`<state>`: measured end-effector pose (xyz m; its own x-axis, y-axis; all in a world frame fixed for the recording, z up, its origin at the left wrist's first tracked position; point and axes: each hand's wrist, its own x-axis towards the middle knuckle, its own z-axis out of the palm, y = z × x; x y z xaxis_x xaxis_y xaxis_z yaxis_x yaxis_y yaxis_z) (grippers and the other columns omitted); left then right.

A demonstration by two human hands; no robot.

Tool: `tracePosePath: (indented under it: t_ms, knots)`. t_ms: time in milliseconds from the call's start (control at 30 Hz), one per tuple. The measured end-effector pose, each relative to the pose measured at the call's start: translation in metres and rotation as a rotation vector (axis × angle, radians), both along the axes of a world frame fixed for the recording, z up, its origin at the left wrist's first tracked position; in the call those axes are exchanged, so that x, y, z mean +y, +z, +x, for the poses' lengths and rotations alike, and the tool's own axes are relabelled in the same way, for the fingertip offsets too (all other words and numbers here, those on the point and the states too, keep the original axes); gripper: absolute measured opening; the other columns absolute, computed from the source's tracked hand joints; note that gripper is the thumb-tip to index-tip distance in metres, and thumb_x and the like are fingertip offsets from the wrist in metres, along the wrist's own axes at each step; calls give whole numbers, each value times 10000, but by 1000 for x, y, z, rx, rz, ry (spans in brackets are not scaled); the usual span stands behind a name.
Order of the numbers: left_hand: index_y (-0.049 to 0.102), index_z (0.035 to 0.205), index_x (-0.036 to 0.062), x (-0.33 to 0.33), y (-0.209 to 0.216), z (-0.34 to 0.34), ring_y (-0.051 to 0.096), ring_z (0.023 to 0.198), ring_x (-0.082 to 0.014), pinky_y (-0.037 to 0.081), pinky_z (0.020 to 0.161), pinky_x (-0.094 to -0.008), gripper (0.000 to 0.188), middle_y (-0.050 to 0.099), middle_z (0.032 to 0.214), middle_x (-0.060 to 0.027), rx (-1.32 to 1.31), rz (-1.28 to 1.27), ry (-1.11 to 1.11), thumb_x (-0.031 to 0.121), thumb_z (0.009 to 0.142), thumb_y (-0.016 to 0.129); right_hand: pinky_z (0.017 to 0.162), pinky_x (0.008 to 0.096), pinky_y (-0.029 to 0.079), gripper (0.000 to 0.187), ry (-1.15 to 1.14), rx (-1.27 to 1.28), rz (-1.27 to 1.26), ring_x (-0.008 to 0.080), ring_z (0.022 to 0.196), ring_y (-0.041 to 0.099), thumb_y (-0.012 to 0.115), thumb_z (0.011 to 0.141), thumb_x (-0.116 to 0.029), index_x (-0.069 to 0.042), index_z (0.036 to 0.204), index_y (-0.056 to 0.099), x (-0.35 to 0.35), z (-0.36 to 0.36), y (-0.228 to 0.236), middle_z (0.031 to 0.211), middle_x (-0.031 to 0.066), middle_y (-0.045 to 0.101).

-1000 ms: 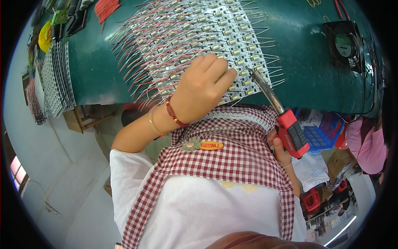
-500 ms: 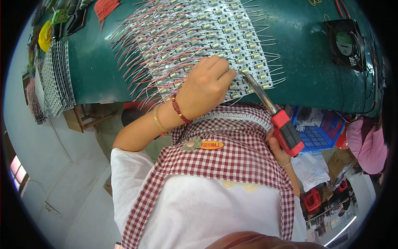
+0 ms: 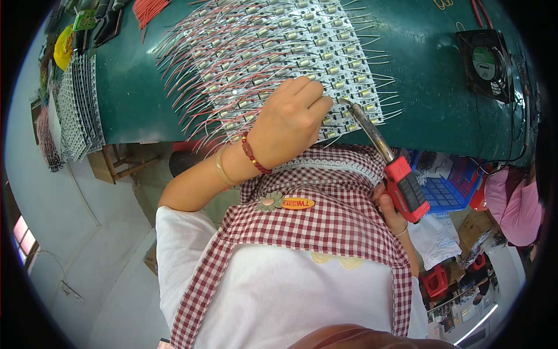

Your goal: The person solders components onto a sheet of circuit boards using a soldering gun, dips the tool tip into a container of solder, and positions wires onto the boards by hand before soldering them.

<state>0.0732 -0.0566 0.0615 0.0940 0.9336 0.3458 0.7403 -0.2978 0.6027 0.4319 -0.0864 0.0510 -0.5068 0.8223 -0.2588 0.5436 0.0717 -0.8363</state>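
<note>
A white panel of small circuit boards (image 3: 323,51) lies at the table's near edge, with rows of red and white wires along its left and short white wires along its right. My left hand (image 3: 295,121) rests over its near part, fingers curled and pinched downward; whatever lies between the fingertips is hidden. From the right, my right hand (image 3: 388,208) grips a red and black soldering iron (image 3: 408,191), partly covering its handle. The iron's metal tip is close to the left fingertips, at the panel; whether it touches a pad I cannot tell.
A black fan (image 3: 485,65) stands on the green table (image 3: 421,70) at the right. Red wires (image 3: 149,11) lie at the back left, near a yellow bag (image 3: 63,49). More wired panels (image 3: 80,110) hang over the left edge. A blue basket (image 3: 446,189) sits below the right side.
The soldering iron and my right hand have shifted slightly to the right, the tip moving a little away from the left fingertips. My left hand stays nearly in place, still pinched.
</note>
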Motion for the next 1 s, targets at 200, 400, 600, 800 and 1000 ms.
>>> tracePosePath:
  t_ms: [200, 400, 600, 800, 1000]
  knots:
    - [690, 943, 31, -2, -1, -2, 558, 775, -269, 475, 709, -383, 256, 515, 808, -82, 8, 15, -7, -49, 700, 678, 588, 364, 477, 208, -1, 13, -23, 278, 684, 621, 743, 854, -234, -37, 899, 698, 1, -5, 4, 800, 91, 663]
    - [692, 964, 39, -2, -3, -3, 557, 774, -263, 475, 709, -378, 282, 509, 810, -77, 23, 33, -25, -52, 697, 680, 559, 371, 451, 195, 0, -2, 11, 279, 653, 598, 741, 836, -224, -40, 885, 698, 0, -8, 3, 773, 93, 645]
    - [686, 961, 32, -4, -2, -1, 556, 769, -266, 476, 708, -381, 279, 507, 809, -82, 8, 35, -8, -56, 696, 680, 544, 375, 451, 199, 4, -13, 22, 281, 634, 594, 741, 826, -218, -33, 880, 694, 3, -13, 7, 767, 102, 636]
    - [677, 954, 21, -2, -3, 0, 559, 772, -271, 479, 711, -387, 270, 502, 805, -88, -1, 54, 2, -53, 695, 685, 566, 372, 465, 215, -33, -14, -40, 276, 650, 599, 750, 824, -236, -33, 868, 692, -2, -7, 5, 770, 100, 640]
    - [680, 940, 25, -1, -1, 1, 557, 764, -261, 467, 692, -383, 253, 508, 802, -80, 15, 43, -6, -39, 695, 692, 592, 352, 477, 251, -49, 59, -66, 244, 663, 608, 741, 864, -286, -42, 833, 690, 3, -14, 15, 749, 65, 660]
